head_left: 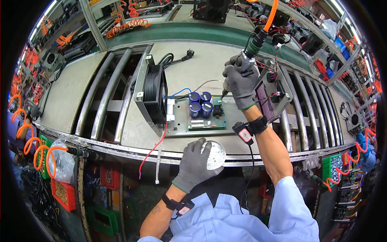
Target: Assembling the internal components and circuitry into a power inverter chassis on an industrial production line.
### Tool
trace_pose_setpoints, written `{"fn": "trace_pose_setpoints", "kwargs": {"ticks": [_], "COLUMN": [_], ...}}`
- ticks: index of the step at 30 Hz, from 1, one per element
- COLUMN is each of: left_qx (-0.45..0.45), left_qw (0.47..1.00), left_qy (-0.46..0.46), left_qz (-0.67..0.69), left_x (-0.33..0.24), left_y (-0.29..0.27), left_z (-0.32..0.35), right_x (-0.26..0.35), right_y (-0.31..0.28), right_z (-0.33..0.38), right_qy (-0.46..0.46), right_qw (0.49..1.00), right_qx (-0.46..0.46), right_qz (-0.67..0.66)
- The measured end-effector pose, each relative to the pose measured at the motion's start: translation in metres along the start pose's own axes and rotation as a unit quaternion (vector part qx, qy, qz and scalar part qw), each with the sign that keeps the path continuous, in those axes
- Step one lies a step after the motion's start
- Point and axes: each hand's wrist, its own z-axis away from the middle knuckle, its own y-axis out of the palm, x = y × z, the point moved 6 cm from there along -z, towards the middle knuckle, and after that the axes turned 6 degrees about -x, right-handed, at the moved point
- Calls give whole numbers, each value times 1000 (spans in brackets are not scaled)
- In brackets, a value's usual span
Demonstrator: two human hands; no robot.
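Grey-gloved right hand (241, 82) clamped round driver (250, 51), tip down at right edge of board (206, 114), just beside blue capacitors (200, 103). Board lies on metal plate (177, 128) on desk (66, 94), fan (155, 94) upright at left. Left hand (196, 161) curled on screw dish (215, 154) at near desk edge. Step judged: screwing board down. Next move calls for fresh screw, bit held square.

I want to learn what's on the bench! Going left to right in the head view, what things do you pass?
Clear plastic bag of small parts → black square fan in its grey metal frame → four blue round capacitors on the green circuit board → grey-gloved right hand gripping a powered screwdriver.
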Motion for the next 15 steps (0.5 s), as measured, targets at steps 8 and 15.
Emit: {"fn": "trace_pose_setpoints", "kwargs": {"ticks": [8,15], "left_qx": [-27,-71], "left_qw": [999,997], "left_qy": [18,15], "left_qz": [0,18], "left_x": [-3,0], "left_y": [1,-4], "left_z": [-2,4], "right_x": [-20,70], "right_y": [4,4], "right_z": [-17,48], "right_qy": [8,36], "right_qw": [998,996], "right_qx": [-4,80], "right_qz": [58,-9]}}
